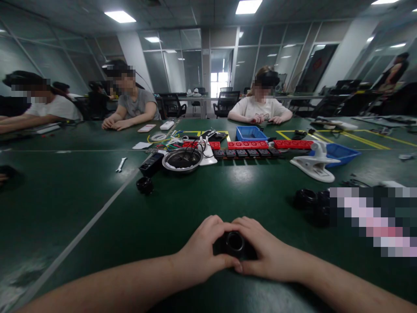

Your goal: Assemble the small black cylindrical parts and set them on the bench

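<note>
My left hand (pixel 203 245) and my right hand (pixel 265 250) meet low in the middle of the head view, both curled around a black pipe fitting (pixel 235 242). Its round open mouth faces up towards me. The thumbs meet on the near side and the index fingers on the far side; the fitting's lower part is hidden between the palms. A similar black round fitting (pixel 144 185) lies ahead to the left. More black fittings (pixel 306 198) lie to the right, partly covered by a blurred patch.
A wrench (pixel 121 164) lies on the green table (pixel 81 187). Farther back are a metal bowl (pixel 167 167), red power strips (pixel 249 144), a blue bin (pixel 250 133), a white clamp stand (pixel 316 165) and tangled cables. Other people sit along the table's far side and left.
</note>
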Available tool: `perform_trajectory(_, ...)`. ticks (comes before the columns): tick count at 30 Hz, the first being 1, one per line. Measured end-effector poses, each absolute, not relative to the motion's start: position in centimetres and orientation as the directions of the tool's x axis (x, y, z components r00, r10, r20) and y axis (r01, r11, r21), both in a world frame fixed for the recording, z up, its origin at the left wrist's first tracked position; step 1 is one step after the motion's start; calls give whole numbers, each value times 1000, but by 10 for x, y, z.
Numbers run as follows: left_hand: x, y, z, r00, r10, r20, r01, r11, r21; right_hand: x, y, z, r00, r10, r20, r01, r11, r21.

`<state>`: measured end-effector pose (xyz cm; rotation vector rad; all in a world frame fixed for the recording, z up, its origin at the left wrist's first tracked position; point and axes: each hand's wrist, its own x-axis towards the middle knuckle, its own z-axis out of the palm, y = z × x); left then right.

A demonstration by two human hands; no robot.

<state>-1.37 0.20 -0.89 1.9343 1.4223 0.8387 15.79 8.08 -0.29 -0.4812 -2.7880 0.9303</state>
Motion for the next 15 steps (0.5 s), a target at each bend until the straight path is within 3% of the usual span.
perform_trajectory(4, -18, 2, -8, 282, 950, 134, 578, -279, 767, 162, 92, 7, -965, 255, -60, 225, 687, -691)
perform_trajectory(8, -18, 2, -9, 307, 943, 131, 569, -292, 768, 159, 94, 6, -973, 227, -54, 196, 671, -716)
perform_trajectory(11, -16, 1, -9, 254, 960, 115, 579, -246, 777, 154, 86, -3, -934, 358, -22, 283, 700, -655)
perform_trajectory(15, -13, 1, -10, 146, 984, 107, 616, -175, 769, 150, 71, -15, -835, 549, 45, 473, 757, -451)
